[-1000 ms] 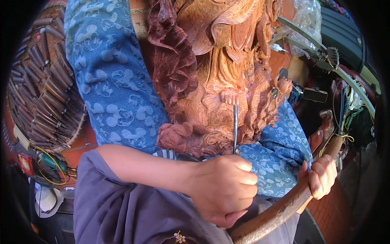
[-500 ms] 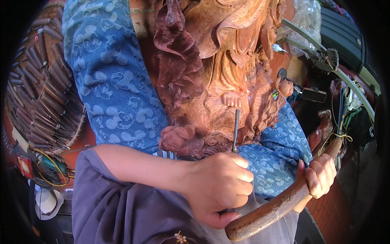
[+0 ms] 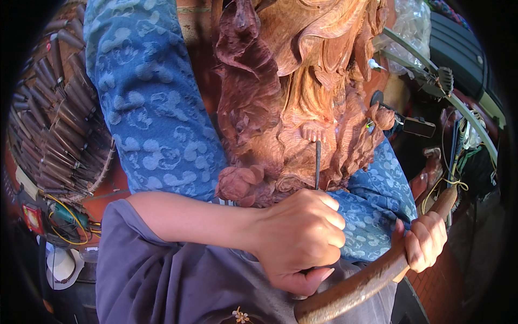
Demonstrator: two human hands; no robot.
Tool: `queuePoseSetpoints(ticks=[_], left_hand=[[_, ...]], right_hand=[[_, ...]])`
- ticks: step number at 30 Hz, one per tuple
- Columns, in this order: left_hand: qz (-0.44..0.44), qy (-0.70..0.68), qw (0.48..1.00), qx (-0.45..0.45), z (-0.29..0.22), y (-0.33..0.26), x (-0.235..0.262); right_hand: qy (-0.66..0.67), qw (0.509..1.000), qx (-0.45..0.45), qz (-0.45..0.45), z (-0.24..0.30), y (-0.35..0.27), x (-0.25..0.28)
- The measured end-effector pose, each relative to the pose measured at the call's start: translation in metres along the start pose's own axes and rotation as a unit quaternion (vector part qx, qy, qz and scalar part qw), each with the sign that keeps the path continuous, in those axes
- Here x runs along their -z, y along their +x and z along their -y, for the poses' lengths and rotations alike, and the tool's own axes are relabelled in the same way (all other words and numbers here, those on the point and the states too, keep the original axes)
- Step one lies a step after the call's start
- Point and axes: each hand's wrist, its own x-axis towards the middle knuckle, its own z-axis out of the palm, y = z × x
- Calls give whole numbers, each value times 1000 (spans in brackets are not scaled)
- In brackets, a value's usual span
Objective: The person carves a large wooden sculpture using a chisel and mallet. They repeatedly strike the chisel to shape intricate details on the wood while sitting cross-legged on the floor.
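My left hand (image 3: 302, 240) is closed in a fist around a chisel, whose handle the fingers hide. The chisel's thin dark shaft (image 3: 318, 168) points away from me, its tip at the carved toes of a reddish-brown wooden sculpture (image 3: 264, 154). That sculpture, with flowing drapery folds and rounded lumps near its base, rests between my legs. My right hand (image 3: 426, 243) grips a curved wooden club (image 3: 353, 291) by its narrower part. The club's thick end lies low, just below my left hand and apart from the chisel shaft.
Many wooden-handled carving tools (image 3: 59, 124) fill a round container at the left. Below it are a yellow cable (image 3: 70, 232) and a white hat (image 3: 62, 265). On the right stand a curved pale metal bar (image 3: 472, 119), a clear plastic bag (image 3: 410, 32) and a dark box (image 3: 458, 48).
The sculpture appears slightly farther right in the view. My left hand has shifted a little right and up, and the chisel shaft stands straighter. The club's thick end has dipped slightly down and left.
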Motion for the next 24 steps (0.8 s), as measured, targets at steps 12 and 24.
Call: queuePoseSetpoints(ticks=[12,24], left_hand=[[4,7,1000,-11,4,2,0],[7,60,998,-17,-4,4,-3]], right_hand=[[-64,998,0,-4,7,-9,9],[-13,998,-2,-55,-1,-8,3]])
